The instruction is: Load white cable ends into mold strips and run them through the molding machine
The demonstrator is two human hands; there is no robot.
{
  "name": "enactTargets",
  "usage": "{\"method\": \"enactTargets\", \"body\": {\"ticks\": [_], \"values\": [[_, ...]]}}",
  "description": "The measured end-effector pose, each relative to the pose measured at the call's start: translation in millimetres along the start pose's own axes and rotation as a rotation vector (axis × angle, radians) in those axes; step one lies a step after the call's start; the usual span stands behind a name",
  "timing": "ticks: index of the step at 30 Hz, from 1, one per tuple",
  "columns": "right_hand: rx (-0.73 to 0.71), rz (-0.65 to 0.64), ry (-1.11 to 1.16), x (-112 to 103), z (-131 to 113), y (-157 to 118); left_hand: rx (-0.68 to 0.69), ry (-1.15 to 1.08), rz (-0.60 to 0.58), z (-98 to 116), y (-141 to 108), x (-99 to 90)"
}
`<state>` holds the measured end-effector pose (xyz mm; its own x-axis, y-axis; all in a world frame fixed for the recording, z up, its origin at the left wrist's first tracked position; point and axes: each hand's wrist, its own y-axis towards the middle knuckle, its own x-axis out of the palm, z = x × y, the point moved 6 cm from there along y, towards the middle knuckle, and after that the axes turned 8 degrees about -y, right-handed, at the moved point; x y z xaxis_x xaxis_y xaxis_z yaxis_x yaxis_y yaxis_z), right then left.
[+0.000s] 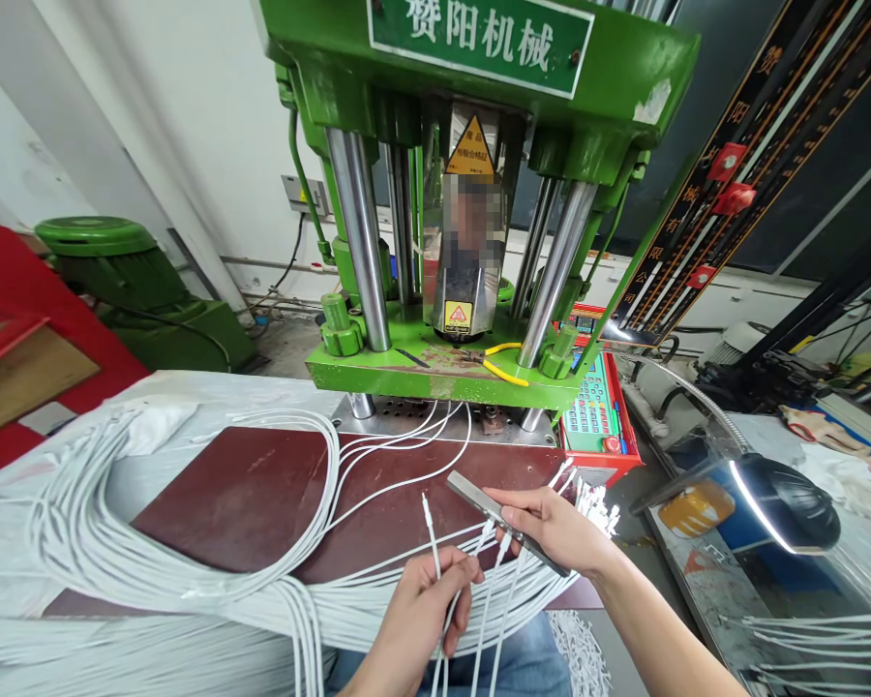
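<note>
My left hand [432, 605] is closed round a thin white cable [431, 528], whose bare-looking tip points up and away from me. In my right hand [552, 528] is a flat grey metal bar [471, 492], gripped near its middle and slanting down to the right. Two more white cables [485, 610] hang from the bar's underside, their ends at its edge. A large bundle of white cables [189, 592] lies looped on a brown board [239, 494] beneath and left of my hands. Several cables run from the loop to the press base.
Ahead stands a green press [442, 379] with steel columns; yellow-handled pliers [506, 364] lie on its plate. Right of it is a red control box [587, 411] with a keypad. A black lamp [791, 508] on a flexible neck stands over the right-hand table. Cable ends [596, 511] pile at the board's right edge.
</note>
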<state>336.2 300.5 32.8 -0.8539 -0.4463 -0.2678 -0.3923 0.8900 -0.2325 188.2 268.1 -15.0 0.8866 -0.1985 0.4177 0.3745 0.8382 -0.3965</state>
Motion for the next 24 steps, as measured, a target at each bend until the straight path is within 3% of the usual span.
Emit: {"method": "enactTargets", "body": {"ticks": [6, 10, 24], "values": [[0.068, 0.005, 0.093, -11, 4, 0, 0.043, -0.167, -0.044, 5, -1, -0.4], [0.092, 0.033, 0.091, -17, 4, -2, 0.074, -0.101, -0.025, 6, -3, -10.6], [0.053, -0.012, 0.045, -10, -3, 2, -0.038, -0.174, -0.012, 2, -3, -11.3]]}}
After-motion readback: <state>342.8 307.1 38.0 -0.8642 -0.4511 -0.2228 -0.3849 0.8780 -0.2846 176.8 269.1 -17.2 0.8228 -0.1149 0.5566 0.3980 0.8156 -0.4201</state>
